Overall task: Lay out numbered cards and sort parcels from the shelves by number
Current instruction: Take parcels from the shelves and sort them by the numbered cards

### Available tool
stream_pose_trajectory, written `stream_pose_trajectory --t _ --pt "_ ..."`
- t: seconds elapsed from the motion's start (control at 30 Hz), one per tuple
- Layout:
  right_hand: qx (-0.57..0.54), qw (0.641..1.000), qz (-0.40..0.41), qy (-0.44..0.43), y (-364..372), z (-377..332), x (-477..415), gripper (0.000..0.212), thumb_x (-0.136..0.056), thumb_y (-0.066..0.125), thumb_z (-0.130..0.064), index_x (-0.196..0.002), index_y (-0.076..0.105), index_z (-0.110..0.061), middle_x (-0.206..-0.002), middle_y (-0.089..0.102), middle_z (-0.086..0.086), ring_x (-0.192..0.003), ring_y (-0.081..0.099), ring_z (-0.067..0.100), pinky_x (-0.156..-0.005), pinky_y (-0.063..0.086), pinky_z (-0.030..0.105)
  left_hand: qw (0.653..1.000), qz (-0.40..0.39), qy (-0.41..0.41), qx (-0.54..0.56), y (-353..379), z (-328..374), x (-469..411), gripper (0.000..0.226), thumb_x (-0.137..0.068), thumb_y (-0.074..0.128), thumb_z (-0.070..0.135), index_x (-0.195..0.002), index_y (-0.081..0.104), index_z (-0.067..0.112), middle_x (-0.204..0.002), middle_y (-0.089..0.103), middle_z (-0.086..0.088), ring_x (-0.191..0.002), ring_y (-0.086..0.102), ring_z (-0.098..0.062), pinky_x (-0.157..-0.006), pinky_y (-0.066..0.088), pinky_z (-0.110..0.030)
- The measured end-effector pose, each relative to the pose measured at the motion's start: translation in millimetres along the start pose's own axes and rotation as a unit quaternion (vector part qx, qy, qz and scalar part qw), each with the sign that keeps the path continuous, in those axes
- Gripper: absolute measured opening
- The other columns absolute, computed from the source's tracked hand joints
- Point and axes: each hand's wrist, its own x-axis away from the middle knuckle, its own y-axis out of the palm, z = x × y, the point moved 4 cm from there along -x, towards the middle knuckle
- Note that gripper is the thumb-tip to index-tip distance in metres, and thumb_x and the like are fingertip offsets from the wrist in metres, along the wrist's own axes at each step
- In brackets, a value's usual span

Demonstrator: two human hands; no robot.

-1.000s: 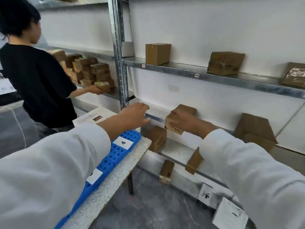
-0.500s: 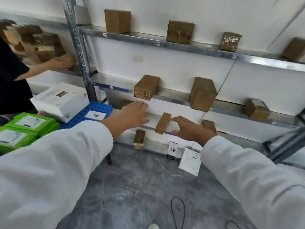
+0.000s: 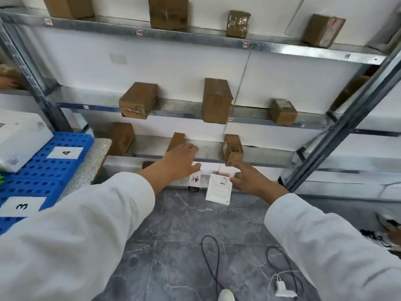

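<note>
On tray (image 3: 43, 170): card 4 (image 3: 65, 152), card 3 (image 3: 21, 206)

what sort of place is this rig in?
Likely a parcel sorting or stock room: metal shelving with small number tags, brown cardboard parcels spaced along it, and a card marked 4 on a blue tray.

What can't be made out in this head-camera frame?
Head view:
Shelf-edge labels: too small and blurred to read.
Slim parcel behind left hand: lower part hidden.
Top-left parcel: cut off by top edge.
Whether right hand grips the white packet: motion blur.
</note>
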Motion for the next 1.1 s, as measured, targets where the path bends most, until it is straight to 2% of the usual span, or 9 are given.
stream_pose_trajectory --t 0.2,0.3,0.4,0.47,0.57,0.67,0.83,1.0,1.1 --pt "0.054 0.998 -0.018 0.000 12.5 95.2 -70.7 0.062 -0.080 0.040 -0.058 -0.133 0.046 -0.026 -0.128 0.053 -0.003 -0.113 0.056 0.022 -0.092 0.047 0.038 0.999 -0.040 -0.010 0.011 33.9 41.9 -68.2 0.055 -0.095 0.049 0.042 -0.141 0.038 0.012 -0.143 0.044 -0.006 -0.132 0.040 -0.024 -0.105 0.041 -0.041" --pt "0.055 0.998 -0.033 -0.013 15.5 131.7 -106.5 0.061 -0.075 0.030 -0.058 -0.129 0.047 -0.033 -0.127 0.055 -0.004 -0.107 0.055 0.021 -0.090 0.047 0.039 0.999 -0.048 -0.013 0.000 47.6 57.9 -107.2 0.054 -0.095 0.049 0.042 -0.138 0.040 0.011 -0.142 0.044 -0.006 -0.132 0.040 -0.024 -0.106 0.040 -0.040" --pt "0.050 0.998 -0.040 -0.011 -7.8 140.9 -108.5 0.050 -0.078 0.034 -0.058 -0.122 0.045 -0.037 -0.122 0.055 -0.003 -0.107 0.053 0.025 -0.091 0.046 0.040 0.998 -0.059 -0.027 0.006 65.5 73.1 -143.7 0.054 -0.095 0.050 0.040 -0.138 0.040 0.010 -0.142 0.045 -0.007 -0.132 0.039 -0.025 -0.107 0.037 -0.037" --pt "0.042 0.998 -0.036 -0.018 -15.0 152.1 -113.5 0.042 -0.082 0.046 -0.051 -0.123 0.044 -0.041 -0.120 0.057 0.000 -0.110 0.054 0.027 -0.094 0.046 0.042 0.997 -0.072 -0.039 0.012 81.0 82.1 -162.3 0.053 -0.094 0.050 0.038 -0.137 0.041 0.010 -0.141 0.047 -0.008 -0.130 0.041 -0.025 -0.104 0.038 -0.036" --pt "0.036 0.998 -0.035 -0.027 -13.8 174.5 -130.6 0.051 -0.084 0.052 -0.044 -0.133 0.039 -0.034 -0.128 0.052 0.004 -0.117 0.050 0.027 -0.101 0.041 0.042 0.995 -0.084 -0.045 0.011 103.9 92.9 -190.0 0.051 -0.094 0.049 0.036 -0.137 0.041 0.010 -0.140 0.047 -0.008 -0.129 0.042 -0.024 -0.102 0.038 -0.035" --pt "0.019 0.998 -0.053 -0.011 3.1 197.1 -153.0 0.061 -0.084 0.052 -0.047 -0.136 0.037 -0.019 -0.136 0.044 0.005 -0.118 0.051 0.026 -0.097 0.045 0.043 0.995 -0.094 -0.040 0.016 126.3 97.1 -213.3 0.051 -0.093 0.052 0.038 -0.136 0.043 0.011 -0.139 0.048 -0.006 -0.127 0.044 -0.024 -0.101 0.040 -0.035" --pt "-0.013 0.997 -0.069 0.012 26.0 224.1 -199.3 0.066 -0.085 0.050 -0.048 -0.142 0.030 -0.021 -0.143 0.035 0.004 -0.126 0.048 0.026 -0.097 0.047 0.047 0.991 -0.117 -0.058 0.024 174.2 78.3 -256.1 0.054 -0.092 0.051 0.041 -0.137 0.041 0.014 -0.140 0.047 -0.004 -0.128 0.044 -0.022 -0.100 0.041 -0.035" --pt "-0.045 0.996 -0.073 0.018 49.7 247.4 -260.2 0.057 -0.090 0.050 -0.030 -0.143 0.031 -0.021 -0.140 0.041 0.007 -0.125 0.048 0.033 -0.097 0.043 0.041 0.982 -0.150 -0.083 0.078 235.3 42.4 -310.0 0.055 -0.094 0.051 0.039 -0.141 0.039 0.014 -0.139 0.048 -0.005 -0.126 0.044 -0.023 -0.096 0.041 -0.035" --pt "-0.071 0.994 -0.060 0.060 74.6 268.3 -299.2 0.063 -0.093 0.052 -0.025 -0.149 0.023 -0.024 -0.145 0.040 0.009 -0.127 0.046 0.033 -0.100 0.041 0.040 0.974 -0.182 -0.102 0.091 287.3 7.5 -346.6 0.053 -0.094 0.052 0.039 -0.137 0.043 0.011 -0.134 0.051 -0.009 -0.122 0.047 -0.025 -0.094 0.041 -0.034"
